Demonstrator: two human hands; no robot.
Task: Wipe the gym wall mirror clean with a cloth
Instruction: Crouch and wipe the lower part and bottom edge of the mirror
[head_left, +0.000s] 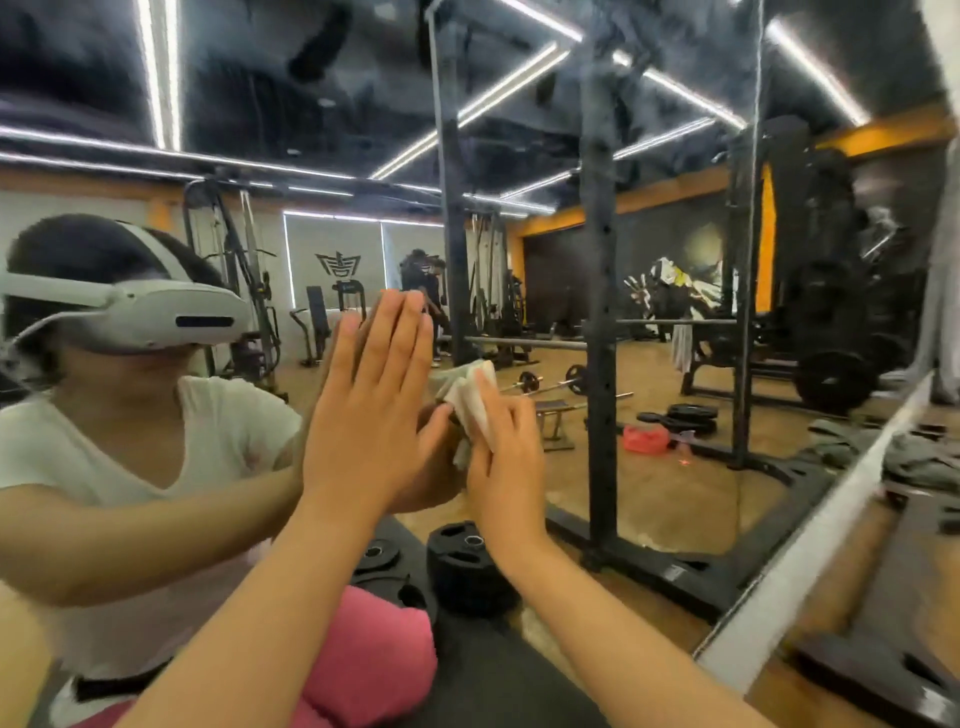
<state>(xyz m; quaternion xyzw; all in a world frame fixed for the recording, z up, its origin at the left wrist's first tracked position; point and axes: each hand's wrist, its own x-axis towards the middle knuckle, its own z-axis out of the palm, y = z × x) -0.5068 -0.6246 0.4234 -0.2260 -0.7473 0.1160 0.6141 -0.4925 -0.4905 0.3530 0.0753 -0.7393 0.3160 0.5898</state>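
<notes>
The wall mirror (675, 270) fills most of the head view and reflects the gym and a person wearing a headset. My left hand (363, 415) lies flat on the glass with its fingers straight and pointing up, palm to palm with its reflection. Just to its right, my right hand (501, 452) presses a crumpled white cloth (470, 397) against the mirror, fingers laid over it. Part of the cloth sticks out above and to the left of the fingers; the rest is hidden under the hand.
A pale strip (810, 545) along the mirror's lower edge runs diagonally at the right. Dark weight plates (878, 680) lie on the floor beside it. A black rack (597, 338), barbells and more plates (470, 571) show in the reflection. Pink-clad knees (363, 665) sit low in the middle.
</notes>
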